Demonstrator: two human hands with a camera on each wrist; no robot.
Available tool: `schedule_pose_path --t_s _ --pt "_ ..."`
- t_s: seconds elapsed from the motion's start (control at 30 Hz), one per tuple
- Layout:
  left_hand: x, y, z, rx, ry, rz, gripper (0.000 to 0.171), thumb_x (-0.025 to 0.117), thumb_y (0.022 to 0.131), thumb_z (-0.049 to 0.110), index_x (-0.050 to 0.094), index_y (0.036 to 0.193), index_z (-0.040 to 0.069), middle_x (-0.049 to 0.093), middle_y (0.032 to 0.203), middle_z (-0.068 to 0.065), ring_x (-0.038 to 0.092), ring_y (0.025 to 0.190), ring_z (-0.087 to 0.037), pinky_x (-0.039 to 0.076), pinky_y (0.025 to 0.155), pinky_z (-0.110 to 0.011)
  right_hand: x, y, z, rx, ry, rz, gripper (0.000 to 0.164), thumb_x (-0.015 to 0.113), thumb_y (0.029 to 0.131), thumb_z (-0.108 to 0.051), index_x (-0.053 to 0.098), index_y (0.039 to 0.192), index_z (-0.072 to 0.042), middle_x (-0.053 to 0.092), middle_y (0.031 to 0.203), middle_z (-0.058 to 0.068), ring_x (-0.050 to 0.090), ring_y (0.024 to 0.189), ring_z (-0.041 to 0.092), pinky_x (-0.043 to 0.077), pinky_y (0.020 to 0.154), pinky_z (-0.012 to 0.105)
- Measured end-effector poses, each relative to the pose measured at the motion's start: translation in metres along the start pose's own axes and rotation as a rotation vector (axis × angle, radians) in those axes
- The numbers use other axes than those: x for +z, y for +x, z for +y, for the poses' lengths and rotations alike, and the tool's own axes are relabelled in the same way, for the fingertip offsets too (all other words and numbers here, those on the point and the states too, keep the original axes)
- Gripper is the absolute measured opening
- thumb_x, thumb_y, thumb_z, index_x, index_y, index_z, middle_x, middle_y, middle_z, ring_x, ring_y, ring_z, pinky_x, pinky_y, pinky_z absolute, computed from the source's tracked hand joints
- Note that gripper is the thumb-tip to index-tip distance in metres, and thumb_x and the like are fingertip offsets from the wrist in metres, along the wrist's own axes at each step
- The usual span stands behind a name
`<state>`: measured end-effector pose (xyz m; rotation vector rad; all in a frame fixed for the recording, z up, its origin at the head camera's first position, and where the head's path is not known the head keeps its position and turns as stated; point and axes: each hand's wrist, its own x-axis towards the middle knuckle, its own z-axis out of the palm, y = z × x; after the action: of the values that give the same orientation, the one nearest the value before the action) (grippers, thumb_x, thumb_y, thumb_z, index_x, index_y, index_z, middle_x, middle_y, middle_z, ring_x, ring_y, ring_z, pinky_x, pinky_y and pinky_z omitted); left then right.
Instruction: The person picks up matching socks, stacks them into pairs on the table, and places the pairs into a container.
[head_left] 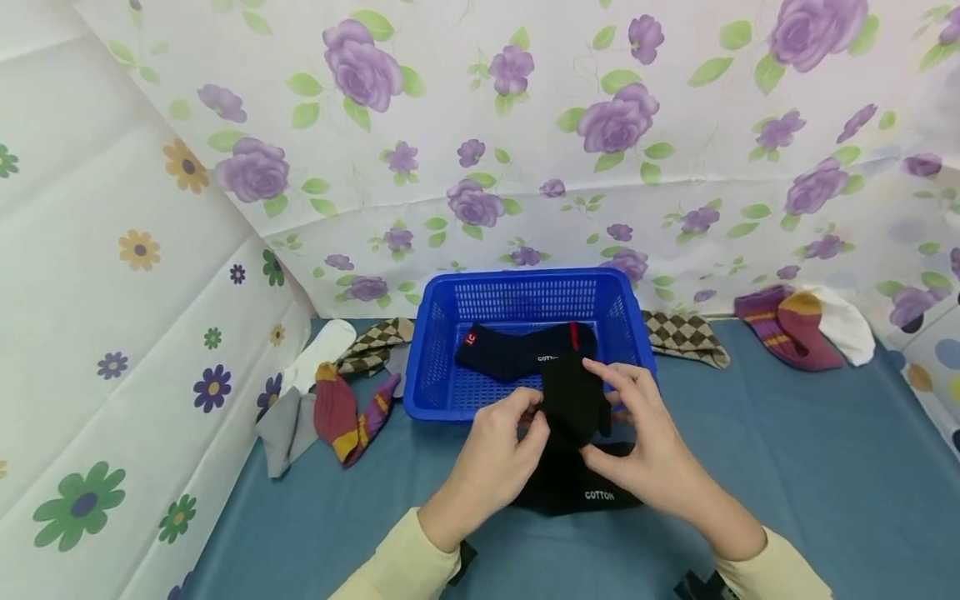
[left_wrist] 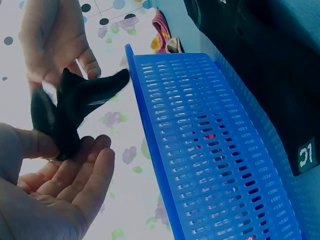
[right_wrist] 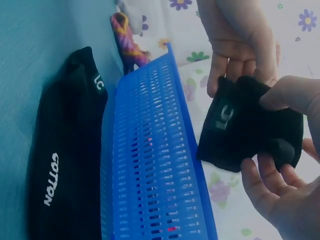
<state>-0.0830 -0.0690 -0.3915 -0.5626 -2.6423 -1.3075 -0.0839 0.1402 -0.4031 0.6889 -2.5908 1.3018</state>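
Note:
Both hands hold a folded black sock (head_left: 572,404) in the air, just in front of the blue basket. My left hand (head_left: 495,450) pinches its left side between thumb and fingers. On the other side, my right hand (head_left: 656,446) grips it, thumb low and fingertips at the upper edge. White "LC" letters show on this sock in the right wrist view. Beneath the hands, a black sock (head_left: 600,497) marked "COTTON" lies on the cloth, partly hidden by them. A dark sock (head_left: 498,354) with a red stripe and red tag lies inside the blue basket (head_left: 442,412).
Left of the basket lie a maroon and yellow sock (head_left: 337,412), a grey sock (head_left: 281,429), a white sock (head_left: 322,350) and a checkered sock (head_left: 378,340). To its right are another checkered sock (head_left: 686,337), a maroon sock (head_left: 802,333) and a white sock (head_left: 847,325). Flowered sheeting stands behind.

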Motion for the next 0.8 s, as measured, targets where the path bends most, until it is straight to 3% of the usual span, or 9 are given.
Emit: schedule_pose_path --t_s 0.17,0.33,0.43,0.63,0.8 --pt "-0.001 -0.001 0.002 0.009 0.037 -0.065 0.024 0.045 0.096 0.021 0.06 0.115 0.016 0.064 0.103 0.007 0.058 0.084 0.0 0.051 0.073 -0.018 0.001 0.002 -0.002 -0.001 -0.033 0.048 0.058 0.079 0.075 -0.021 0.055 0.125 -0.036 0.037 0.12 -0.001 0.039 0.098 0.01 0.05 0.07 0.025" --pt "-0.002 -0.004 0.003 0.014 0.084 -0.173 0.044 0.05 0.091 0.048 0.048 0.129 0.025 0.056 0.115 0.011 0.055 0.096 -0.003 0.052 0.08 -0.026 0.002 0.003 -0.004 -0.023 -0.092 0.134 0.042 0.079 0.075 -0.023 0.064 0.111 -0.036 0.04 0.109 -0.003 0.041 0.086 0.01 0.045 0.063 0.022" --pt "-0.001 -0.005 0.004 0.031 0.075 -0.182 0.05 0.057 0.085 0.055 0.048 0.126 0.027 0.056 0.117 0.011 0.056 0.098 -0.001 0.052 0.082 -0.026 0.004 0.002 -0.008 -0.032 -0.137 0.168 0.033 0.079 0.075 -0.028 0.066 0.105 -0.034 0.041 0.105 -0.004 0.04 0.081 0.009 0.042 0.06 0.021" --pt "0.0 0.0 0.004 0.11 0.056 -0.089 0.018 0.063 0.09 0.028 0.06 0.106 0.021 0.064 0.102 0.009 0.059 0.088 0.001 0.052 0.075 -0.018 0.006 0.002 -0.012 -0.053 -0.208 0.217 0.015 0.076 0.078 -0.031 0.069 0.09 -0.027 0.044 0.104 -0.004 0.048 0.071 0.005 0.044 0.054 0.019" --pt "-0.002 0.0 0.004 0.129 0.014 -0.078 0.015 0.06 0.091 0.018 0.061 0.106 0.02 0.063 0.099 0.01 0.059 0.086 0.002 0.051 0.074 -0.017 0.004 0.003 -0.01 -0.048 -0.177 0.246 0.005 0.069 0.085 -0.026 0.07 0.089 -0.022 0.051 0.108 -0.004 0.058 0.066 0.002 0.049 0.056 0.016"
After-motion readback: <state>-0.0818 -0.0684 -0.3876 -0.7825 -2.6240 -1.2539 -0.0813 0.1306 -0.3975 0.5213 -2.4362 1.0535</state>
